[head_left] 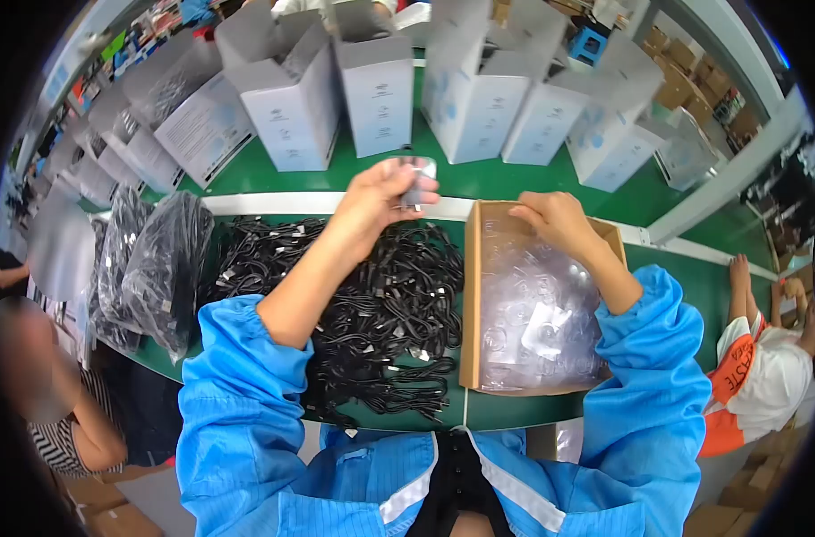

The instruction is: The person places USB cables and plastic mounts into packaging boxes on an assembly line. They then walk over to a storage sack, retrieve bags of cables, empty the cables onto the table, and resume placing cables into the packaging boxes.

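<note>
My left hand [380, 199] is raised over the far edge of a pile of black cables [385, 300]. Its fingers are closed on a small black cable [411, 190] with what looks like clear plastic about it; blur hides the detail. My right hand [559, 222] is at the far rim of an open cardboard box [471, 304], fingers curled. What those fingers grip, if anything, I cannot make out. Clear plastic pieces [537, 313] fill the box, just below that hand.
Open white cartons [286, 125] stand in a row along the far side of the green table [380, 175]. Bags of cables in clear plastic [166, 273] lie at the left. A metal post [725, 170] rises at the right. Other people sit on both sides.
</note>
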A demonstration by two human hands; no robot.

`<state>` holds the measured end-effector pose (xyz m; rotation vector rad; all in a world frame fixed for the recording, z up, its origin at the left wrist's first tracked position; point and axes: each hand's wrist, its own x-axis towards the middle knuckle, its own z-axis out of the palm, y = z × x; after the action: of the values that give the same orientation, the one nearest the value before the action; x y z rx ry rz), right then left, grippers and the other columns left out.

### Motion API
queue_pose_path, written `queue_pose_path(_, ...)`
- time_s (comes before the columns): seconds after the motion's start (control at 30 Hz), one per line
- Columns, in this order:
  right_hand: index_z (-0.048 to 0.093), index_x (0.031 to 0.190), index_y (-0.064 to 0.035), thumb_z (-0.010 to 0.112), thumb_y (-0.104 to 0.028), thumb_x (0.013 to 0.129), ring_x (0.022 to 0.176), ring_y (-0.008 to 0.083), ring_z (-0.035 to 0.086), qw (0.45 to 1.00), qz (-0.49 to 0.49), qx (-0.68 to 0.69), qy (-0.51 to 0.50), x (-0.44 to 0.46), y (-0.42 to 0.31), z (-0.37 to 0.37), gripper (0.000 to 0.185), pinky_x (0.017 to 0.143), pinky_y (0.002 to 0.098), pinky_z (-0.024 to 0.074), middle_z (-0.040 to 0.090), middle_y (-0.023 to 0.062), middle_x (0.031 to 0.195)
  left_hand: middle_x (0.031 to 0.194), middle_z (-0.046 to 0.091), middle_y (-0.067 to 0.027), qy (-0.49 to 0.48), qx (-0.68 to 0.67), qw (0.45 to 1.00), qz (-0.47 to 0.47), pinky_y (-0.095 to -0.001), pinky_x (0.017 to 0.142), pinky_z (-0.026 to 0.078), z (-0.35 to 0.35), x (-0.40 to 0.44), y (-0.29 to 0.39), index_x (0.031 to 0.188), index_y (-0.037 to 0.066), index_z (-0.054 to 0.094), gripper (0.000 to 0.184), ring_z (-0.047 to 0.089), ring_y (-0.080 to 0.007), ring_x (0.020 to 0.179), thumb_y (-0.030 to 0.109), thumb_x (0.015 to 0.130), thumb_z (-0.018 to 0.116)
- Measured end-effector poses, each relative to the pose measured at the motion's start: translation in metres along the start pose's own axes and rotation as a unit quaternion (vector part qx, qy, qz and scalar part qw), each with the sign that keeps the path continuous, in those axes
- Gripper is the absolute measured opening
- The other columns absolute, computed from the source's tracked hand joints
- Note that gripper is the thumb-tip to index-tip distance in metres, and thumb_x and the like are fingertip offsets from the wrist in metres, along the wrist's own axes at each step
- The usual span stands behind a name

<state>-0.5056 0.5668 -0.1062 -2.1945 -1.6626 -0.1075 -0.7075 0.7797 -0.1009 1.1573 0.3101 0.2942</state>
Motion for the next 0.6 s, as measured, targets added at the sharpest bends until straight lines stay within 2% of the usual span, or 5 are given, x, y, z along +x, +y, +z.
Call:
queue_pose_path(0.1,0.056,0.072,-0.0048,0.061,-0.027,0.085,0.061,0.0355,0.054,0.999,-0.021,-0.017,0.043,-0.001,-0.006,0.005,0.025,0.054,0.0418,0.0403,0.054,0.0158,0.064,0.101,0.063,-0.0074,-0.026,-0.008,0.999,0.021,-0.0300,0.078,0.047,0.003,-0.003,-0.002,0.121,0.006,0.050,0.037,0.061,-0.0162,0.093,0.031,0.093,0.053)
queue_pose_path(0.17,0.056,0.072,-0.0058,0.062,-0.026,0.083,0.067,0.0356,0.056,0.999,0.030,-0.005,0.034,-0.002,-0.018,0.004,0.024,0.058,0.0436,0.0427,0.057,0.0156,0.068,0.101,0.063,-0.0075,-0.033,-0.008,0.999,0.015,-0.0304,0.078,0.047,0.006,-0.006,-0.001,0.121,0.007,0.049,0.038,0.061,-0.0164,0.094,0.032,0.093,0.052)
queue_pose_path(0.27,0.056,0.072,-0.0054,0.062,-0.025,0.083,0.067,0.0355,0.056,0.998,0.055,-0.010,0.016,-0.003,-0.017,0.004,0.023,0.058,0.0436,0.0424,0.057,0.0160,0.068,0.101,0.062,-0.0074,-0.044,-0.018,0.999,0.008,-0.0309,0.079,0.047,0.007,-0.005,-0.004,0.121,0.008,0.049,0.038,0.060,-0.0165,0.095,0.033,0.094,0.052)
queue_pose_path(0.43,0.054,0.071,-0.0039,0.061,-0.023,0.084,0.060,0.0349,0.054,0.998,0.016,0.002,0.054,-0.004,-0.019,0.007,0.024,0.054,0.0409,0.0404,0.053,0.0152,0.062,0.102,0.062,-0.0073,-0.005,0.012,0.999,0.029,-0.0315,0.079,0.047,0.003,-0.005,-0.002,0.121,0.007,0.049,0.037,0.060,-0.0168,0.096,0.033,0.094,0.051)
queue_pose_path(0.6,0.051,0.073,-0.0038,0.060,-0.023,0.085,0.067,0.0373,0.055,1.000,0.021,-0.003,0.002,0.000,-0.016,0.000,0.024,0.059,0.0439,0.0416,0.055,0.0165,0.069,0.102,0.061,-0.0084,0.063,0.000,0.993,0.103,-0.0321,0.079,0.048,-0.010,-0.008,0.026,0.121,0.006,0.048,0.036,0.060,-0.0177,0.094,0.030,0.095,0.050)
